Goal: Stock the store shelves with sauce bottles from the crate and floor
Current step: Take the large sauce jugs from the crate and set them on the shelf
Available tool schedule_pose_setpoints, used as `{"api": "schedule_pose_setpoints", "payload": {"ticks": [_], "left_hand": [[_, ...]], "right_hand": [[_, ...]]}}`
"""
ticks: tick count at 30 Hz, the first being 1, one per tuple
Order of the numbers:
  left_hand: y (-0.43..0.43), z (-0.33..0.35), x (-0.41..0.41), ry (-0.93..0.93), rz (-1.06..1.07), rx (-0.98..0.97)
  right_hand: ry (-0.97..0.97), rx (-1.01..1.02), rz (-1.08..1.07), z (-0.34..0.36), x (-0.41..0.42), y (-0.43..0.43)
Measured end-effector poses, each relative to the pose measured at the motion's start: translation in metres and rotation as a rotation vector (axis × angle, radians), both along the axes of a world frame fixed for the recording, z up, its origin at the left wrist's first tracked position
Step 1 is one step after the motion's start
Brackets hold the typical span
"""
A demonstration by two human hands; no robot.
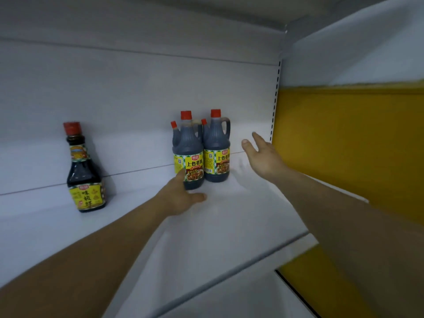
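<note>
Two dark sauce jugs with red caps and yellow-green labels stand side by side on the white shelf [229,214]. My left hand [181,196] rests against the lower left side of the left jug [188,154], with its thumb spread out on the shelf in front of the base. The right jug [216,148] stands touching the left one. My right hand [259,154] hovers just right of it, fingers straight and spread, holding nothing. A slimmer dark sauce bottle [86,177] with a red cap stands alone further left.
The white back panel [137,99] rises close behind the bottles. A perforated upright [274,106] and a yellow side panel [344,145] bound the shelf on the right. Another white shelf [206,10] hangs overhead. A lower shelf [252,292] shows beneath the front edge.
</note>
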State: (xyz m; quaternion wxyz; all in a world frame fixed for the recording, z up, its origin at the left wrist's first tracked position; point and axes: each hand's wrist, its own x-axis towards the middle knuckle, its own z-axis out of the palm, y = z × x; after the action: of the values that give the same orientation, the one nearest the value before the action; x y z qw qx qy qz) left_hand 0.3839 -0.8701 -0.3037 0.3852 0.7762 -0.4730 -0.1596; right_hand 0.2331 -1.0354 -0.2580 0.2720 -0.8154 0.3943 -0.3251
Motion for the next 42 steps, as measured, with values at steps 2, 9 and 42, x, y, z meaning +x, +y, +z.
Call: {"api": "schedule_pose_setpoints", "payload": {"ticks": [2,9,42], "left_hand": [[0.022,0.008,-0.029,-0.104,-0.033,0.131],[0.078,0.01,-0.158,-0.275,-0.331,0.106],[0.0,-0.344,-0.466,-0.039,-0.957,0.935]], "right_hand": [[0.023,0.016,-0.013,0.002,-0.033,0.026],[0.153,0.024,-0.141,-0.009,-0.155,0.129],[0.315,0.937,-0.583,-0.359,-0.525,0.209]]}}
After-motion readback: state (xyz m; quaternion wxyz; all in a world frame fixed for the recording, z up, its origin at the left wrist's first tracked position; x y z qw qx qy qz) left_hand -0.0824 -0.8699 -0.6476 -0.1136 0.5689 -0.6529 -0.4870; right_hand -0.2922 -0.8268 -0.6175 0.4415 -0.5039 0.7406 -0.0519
